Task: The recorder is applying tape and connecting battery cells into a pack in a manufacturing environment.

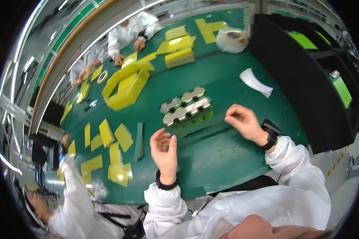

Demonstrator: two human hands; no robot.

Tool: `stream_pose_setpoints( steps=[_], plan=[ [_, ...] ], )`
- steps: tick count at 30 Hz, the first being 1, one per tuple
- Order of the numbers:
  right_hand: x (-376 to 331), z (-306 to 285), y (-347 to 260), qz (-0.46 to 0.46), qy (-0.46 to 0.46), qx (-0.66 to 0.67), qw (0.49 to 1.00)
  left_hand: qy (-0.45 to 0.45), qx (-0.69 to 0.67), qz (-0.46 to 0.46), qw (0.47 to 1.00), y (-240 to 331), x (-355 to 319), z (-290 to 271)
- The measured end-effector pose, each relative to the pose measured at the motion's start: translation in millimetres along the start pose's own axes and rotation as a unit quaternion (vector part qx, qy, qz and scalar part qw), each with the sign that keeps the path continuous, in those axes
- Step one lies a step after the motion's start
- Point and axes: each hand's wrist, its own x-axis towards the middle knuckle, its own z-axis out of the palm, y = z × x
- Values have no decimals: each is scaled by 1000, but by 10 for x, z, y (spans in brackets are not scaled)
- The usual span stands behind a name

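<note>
In front of me on the green table stands a battery pack (189,113) of bright green cylindrical cells, with silver metal plates across its top. A thin dark green strip (205,123) runs along the pack's near side. My right hand (245,122) pinches the strip's right end between thumb and fingers. Off the strip's left end, my left hand (163,151) is held palm inward with its fingers loosely curled and its thumb apart, holding nothing. Whether the strip touches the cells cannot be made out. More dark green strips (139,141) lie to the left of my left hand.
Yellow sheet pieces (105,133) lie at left, with a folded yellow box (127,89) behind them. White strips (254,82) and a tape roll in clear wrap (232,40) are at back right. A black rack (295,79) borders the right. Co-workers' hands (139,45) work at far left.
</note>
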Motion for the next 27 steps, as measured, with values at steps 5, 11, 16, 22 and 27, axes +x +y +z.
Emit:
stream_pose_setpoints(
  steps=[5, 11, 16, 22, 27],
  plan=[
    [44, 20, 30, 41, -20, 7, 999, -30, 45, 27, 998, -84, 54, -188],
    [81, -7, 55, 54, -15, 1, 998, -49, 85, 48, 994, -58, 90, -175],
    [98, 29, 50, 72, -26, 3, 997, -46, 131, 47, 989, -53, 108, -205],
    [136, 54, 74, 88, -29, -2, 996, -56, 124, 28, 990, -61, 114, -219],
    [164, 47, 102, 77, -38, -6, 996, -55, 97, 15, 994, -138, 132, -222]
  ],
)
